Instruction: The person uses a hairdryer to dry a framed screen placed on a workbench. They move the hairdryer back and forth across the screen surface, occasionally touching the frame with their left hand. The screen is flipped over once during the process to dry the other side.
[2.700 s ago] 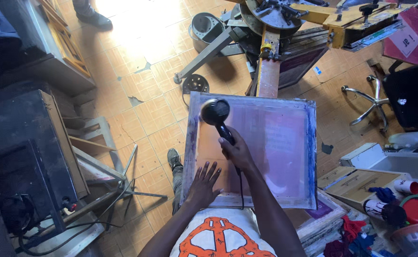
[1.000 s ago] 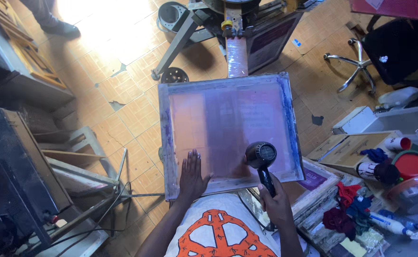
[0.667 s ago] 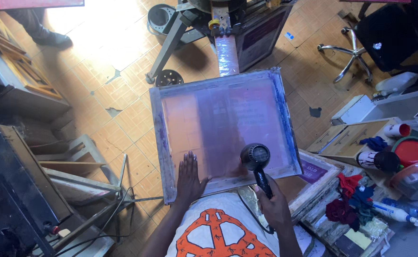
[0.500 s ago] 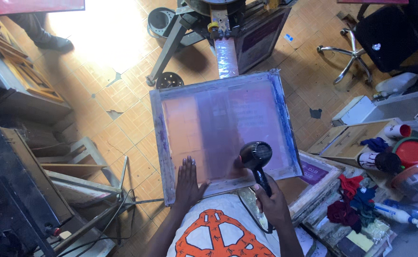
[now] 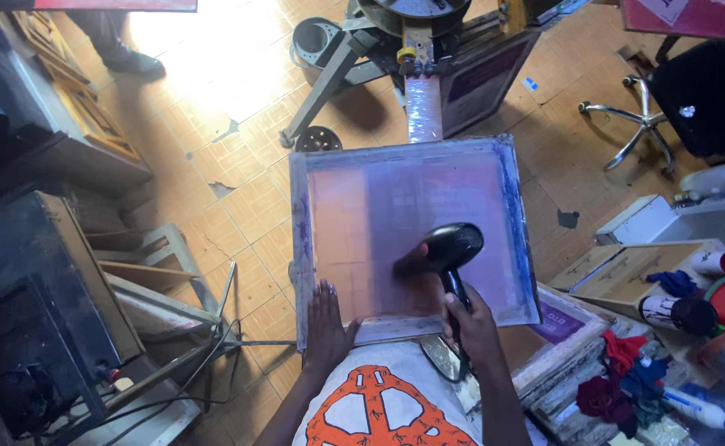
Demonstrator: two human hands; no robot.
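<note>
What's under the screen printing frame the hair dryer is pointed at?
Through the translucent mesh of the screen frame, orange floor tiles show faintly. Under its near edge, anything is hidden by the left hand and the wooden rail.

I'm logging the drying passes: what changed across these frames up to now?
The right hand swept the black hair dryer from the far left of the screen-printing frame to its near right. The left hand stayed flat on the near edge; grip unchanged.
</note>
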